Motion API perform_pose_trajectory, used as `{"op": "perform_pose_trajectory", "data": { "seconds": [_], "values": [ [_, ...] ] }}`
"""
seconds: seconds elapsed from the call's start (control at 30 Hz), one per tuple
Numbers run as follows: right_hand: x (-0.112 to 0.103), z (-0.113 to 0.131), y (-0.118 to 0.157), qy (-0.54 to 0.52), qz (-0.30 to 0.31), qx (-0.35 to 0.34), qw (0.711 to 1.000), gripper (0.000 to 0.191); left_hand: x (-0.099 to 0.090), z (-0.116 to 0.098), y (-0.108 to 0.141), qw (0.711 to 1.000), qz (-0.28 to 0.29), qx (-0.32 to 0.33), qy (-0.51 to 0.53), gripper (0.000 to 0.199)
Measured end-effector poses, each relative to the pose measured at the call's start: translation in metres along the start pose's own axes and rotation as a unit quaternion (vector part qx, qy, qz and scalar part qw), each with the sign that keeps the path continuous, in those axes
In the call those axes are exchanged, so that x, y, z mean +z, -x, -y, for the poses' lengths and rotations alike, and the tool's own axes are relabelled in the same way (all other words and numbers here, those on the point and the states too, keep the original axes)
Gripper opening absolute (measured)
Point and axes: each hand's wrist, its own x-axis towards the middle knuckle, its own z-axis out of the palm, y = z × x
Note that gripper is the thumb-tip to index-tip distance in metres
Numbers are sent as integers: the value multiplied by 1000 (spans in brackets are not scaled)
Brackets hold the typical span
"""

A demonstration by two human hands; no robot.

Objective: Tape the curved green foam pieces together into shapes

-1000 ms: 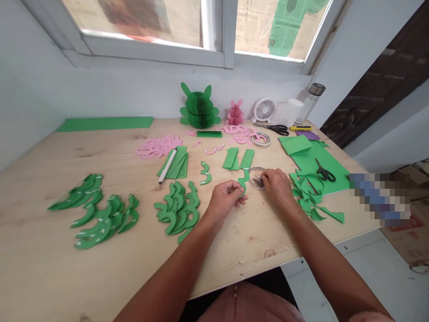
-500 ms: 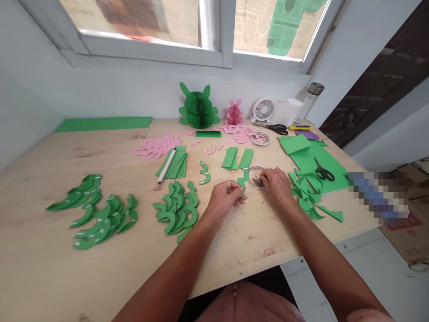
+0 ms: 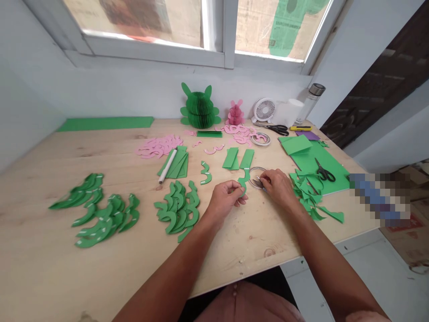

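My left hand (image 3: 228, 199) pinches the lower end of a curvy green paper strip (image 3: 246, 175) at the middle of the table. White marks show on the strip, and its top meets a green rectangle (image 3: 247, 158). To the right, my right hand (image 3: 276, 184) is closed at the rim of a tape roll (image 3: 256, 169) lying flat; a small dark item shows at its fingertips, too small to name. Left of my hands lies another curvy green piece (image 3: 205, 173) with white marks. Folded green rectangles (image 3: 230, 158) rest beyond my left hand.
Curvy green pieces (image 3: 177, 208) and more (image 3: 100, 221) lie left. Green scraps (image 3: 306, 190), scissors (image 3: 324, 171) and green sheets (image 3: 330, 156) are right. A green paper figure (image 3: 200, 109), a pink one (image 3: 235, 114), a fan (image 3: 264, 110) and a bottle (image 3: 311, 102) stand behind.
The whole view has shifted slightly. Both hands stay in nearly the same place, and the held green strip has barely moved.
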Motion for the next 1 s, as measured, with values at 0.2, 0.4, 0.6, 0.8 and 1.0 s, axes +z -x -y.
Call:
{"op": "perform_pose_trajectory", "data": {
  "seconds": [0.2,0.4,0.6,0.8,1.0],
  "values": [
    [-1,2,0,21,6,8,1000,20,0,0,0,1000,0,0,-4,18],
    [-2,7,1,69,3,-6,998,24,1,-1,1,1000,-1,1,-2,18],
    [1,8,2,89,0,-7,996,26,1,-1,1,1000,-1,-2,-3,16],
    [1,9,3,119,-32,0,992,24,1,-1,1,1000,0,-1,-4,16],
    [2,14,7,152,-40,19,987,20,1,0,0,1000,0,3,-7,16]
  ]
}}
